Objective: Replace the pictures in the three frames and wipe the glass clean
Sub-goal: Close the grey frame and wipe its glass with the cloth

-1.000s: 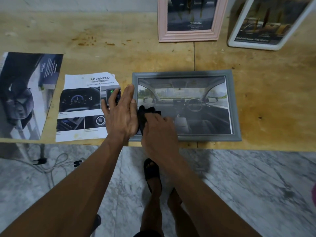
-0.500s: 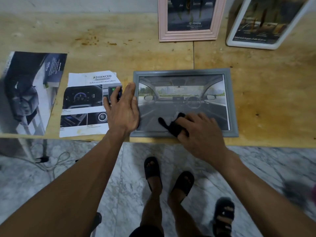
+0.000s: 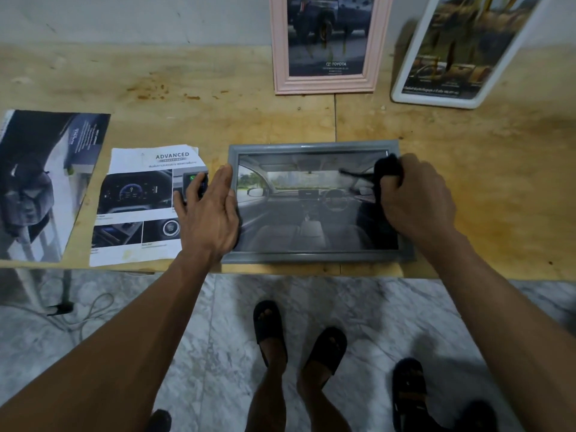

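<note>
A grey picture frame lies flat near the table's front edge, holding a car-interior picture under glass. My left hand rests flat, fingers spread, on the frame's left edge. My right hand grips a black cloth against the glass at the frame's upper right corner. A pink frame and a white frame lean against the wall at the back, each with a car picture.
Two loose printed pictures lie left of the grey frame: a white sheet headed "ADVANCED" and a dark one at the table's left end. The wooden table ends just in front of the frame. Below, my sandalled feet, another sandal and cables on marble floor.
My right hand has swept the black cloth across the glass from the lower left to the upper right corner. My left hand has stayed on the frame's left edge.
</note>
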### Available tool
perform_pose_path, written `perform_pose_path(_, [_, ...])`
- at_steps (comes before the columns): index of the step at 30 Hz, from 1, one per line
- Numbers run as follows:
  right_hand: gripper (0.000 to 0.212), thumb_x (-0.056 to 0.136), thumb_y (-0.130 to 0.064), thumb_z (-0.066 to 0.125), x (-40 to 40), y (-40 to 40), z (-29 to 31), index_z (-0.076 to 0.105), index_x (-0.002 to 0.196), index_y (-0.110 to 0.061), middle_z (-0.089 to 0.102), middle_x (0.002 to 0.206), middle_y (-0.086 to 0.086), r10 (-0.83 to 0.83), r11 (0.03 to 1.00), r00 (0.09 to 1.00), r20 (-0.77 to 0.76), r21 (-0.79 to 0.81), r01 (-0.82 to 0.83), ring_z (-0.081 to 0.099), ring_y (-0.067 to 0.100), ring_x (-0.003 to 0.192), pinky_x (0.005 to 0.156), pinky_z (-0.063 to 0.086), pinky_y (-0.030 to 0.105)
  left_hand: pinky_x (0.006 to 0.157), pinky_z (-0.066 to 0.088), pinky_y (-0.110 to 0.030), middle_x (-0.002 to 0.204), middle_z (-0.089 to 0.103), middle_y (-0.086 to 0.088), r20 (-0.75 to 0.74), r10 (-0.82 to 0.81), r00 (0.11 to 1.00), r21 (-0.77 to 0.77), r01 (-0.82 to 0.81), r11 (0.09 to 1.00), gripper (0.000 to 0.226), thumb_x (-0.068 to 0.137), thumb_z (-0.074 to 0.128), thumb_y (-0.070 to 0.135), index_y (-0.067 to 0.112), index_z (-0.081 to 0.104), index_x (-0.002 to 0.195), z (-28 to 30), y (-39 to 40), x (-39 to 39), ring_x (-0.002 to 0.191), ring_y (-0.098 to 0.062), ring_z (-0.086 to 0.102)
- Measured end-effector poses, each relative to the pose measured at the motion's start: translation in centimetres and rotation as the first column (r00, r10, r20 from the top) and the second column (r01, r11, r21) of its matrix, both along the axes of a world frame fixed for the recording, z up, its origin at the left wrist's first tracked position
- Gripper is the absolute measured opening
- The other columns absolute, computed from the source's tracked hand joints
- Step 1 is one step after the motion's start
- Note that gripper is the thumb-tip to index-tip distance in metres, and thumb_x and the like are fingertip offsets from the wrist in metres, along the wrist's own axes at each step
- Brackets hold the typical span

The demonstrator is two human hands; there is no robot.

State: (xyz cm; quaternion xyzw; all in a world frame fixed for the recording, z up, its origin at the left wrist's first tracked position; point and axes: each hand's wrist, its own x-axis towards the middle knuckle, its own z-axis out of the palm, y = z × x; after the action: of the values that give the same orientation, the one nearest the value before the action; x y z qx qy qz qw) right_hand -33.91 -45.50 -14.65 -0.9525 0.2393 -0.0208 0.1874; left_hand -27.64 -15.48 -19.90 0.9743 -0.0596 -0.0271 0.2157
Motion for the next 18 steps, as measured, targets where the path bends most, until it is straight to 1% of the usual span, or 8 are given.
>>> perform_pose_path(2, [0.03,0.1,-0.029,0.036,1.9,0.4,-1.4,0.052,0.11,-0.006,0.052,0.109,0.017,-0.004,0.996,1.0,0.022,-0.085,0.006,0.05,0.037,0.088,0.067,0.034,0.037,0.119,0.01,-0.06,0.151,0.047,0.002,-0.001,0.007,1.0,0.004,-0.007,1.0,0.045,0.106,0.034,0.032,0.032,0.037,0.15,0.0,-0.1,0.0,0.148,-0.025,0.022])
perform_pose_path(4, [0.041,0.093,-0.033,0.026,3.0,1.2,-3.5,0.055,0.111,-0.01,0.053,0.118,0.013,0.079,0.969,0.994,-0.081,-0.228,-0.095,0.048,0.036,0.102,0.072,0.03,0.036,0.119,0.009,-0.06,0.151,0.046,0.002,-0.002,0.011,1.0,0.004,-0.011,1.0,0.045,0.106,0.035,0.032,0.031,0.038,0.151,0.0,-0.1,0.0,0.149,-0.025,0.022])
perform_pose_path(6, [0.039,0.088,-0.032,0.029,3.7,2.1,-4.5,0.054,0.11,-0.013,0.052,0.121,0.01,0.074,0.956,0.986,-0.146,-0.27,-0.112,0.045,0.034,0.108,0.076,0.031,0.036,0.119,0.01,-0.061,0.151,0.047,0.001,0.005,0.003,1.0,0.006,-0.003,1.0,0.045,0.106,0.035,0.031,0.03,0.038,0.151,0.1,-0.1,0.0,0.148,-0.026,0.022])
perform_pose_path(9, [0.032,0.092,-0.023,0.037,4.0,3.4,-3.9,0.057,0.112,-0.008,0.053,0.122,0.012,0.081,0.963,0.991,-0.103,-0.249,-0.104,0.043,0.034,0.111,0.089,0.034,0.039,0.119,0.01,-0.061,0.149,0.048,0.0,0.012,0.004,1.0,0.005,-0.004,1.0,0.044,0.106,0.036,0.031,0.03,0.039,0.15,0.1,-0.2,0.0,0.148,-0.027,0.023])
perform_pose_path(11, [0.031,0.097,-0.019,0.04,4.2,4.4,-3.4,0.057,0.119,-0.003,0.052,0.126,0.016,0.091,0.983,0.995,-0.037,-0.154,-0.096,0.043,0.037,0.115,0.096,0.033,0.043,0.118,0.01,-0.061,0.148,0.049,-0.001,0.012,0.008,1.0,0.004,-0.008,1.0,0.044,0.106,0.036,0.03,0.03,0.039,0.15,0.1,-0.2,0.0,0.148,-0.028,0.023])
perform_pose_path(13, [0.034,0.1,-0.022,0.042,4.5,5.9,-2.8,0.049,0.129,-0.006,0.047,0.133,0.017,0.029,0.999,1.0,0.01,-0.017,-0.029,0.041,0.038,0.119,0.096,0.034,0.043,0.118,0.011,-0.062,0.147,0.05,-0.001,0.016,0.009,1.0,0.004,-0.009,1.0,0.045,0.106,0.037,0.03,0.029,0.039,0.15,0.1,-0.2,0.0,0.148,-0.028,0.024])
perform_pose_path(16, [0.033,0.1,-0.025,0.044,5.0,7.9,-3.1,0.047,0.13,-0.011,0.046,0.133,0.014,0.039,0.999,0.999,0.038,0.02,-0.04,0.04,0.036,0.119,0.091,0.037,0.042,0.118,0.011,-0.062,0.147,0.051,-0.002,0.015,0.009,1.0,0.004,-0.009,1.0,0.045,0.106,0.037,0.029,0.029,0.039,0.15,0.1,-0.2,0.0,0.147,-0.028,0.024])
perform_pose_path(18, [0.033,0.1,-0.026,0.043,5.5,9.0,-3.3,0.049,0.13,-0.012,0.047,0.132,0.014,0.056,0.998,0.998,0.041,0.025,-0.057,0.041,0.035,0.117,0.092,0.036,0.041,0.118,0.011,-0.062,0.147,0.051,-0.002,0.012,0.012,1.0,0.007,-0.012,1.0,0.045,0.106,0.037,0.029,0.029,0.039,0.15,0.1,-0.3,-0.1,0.147,-0.028,0.025])
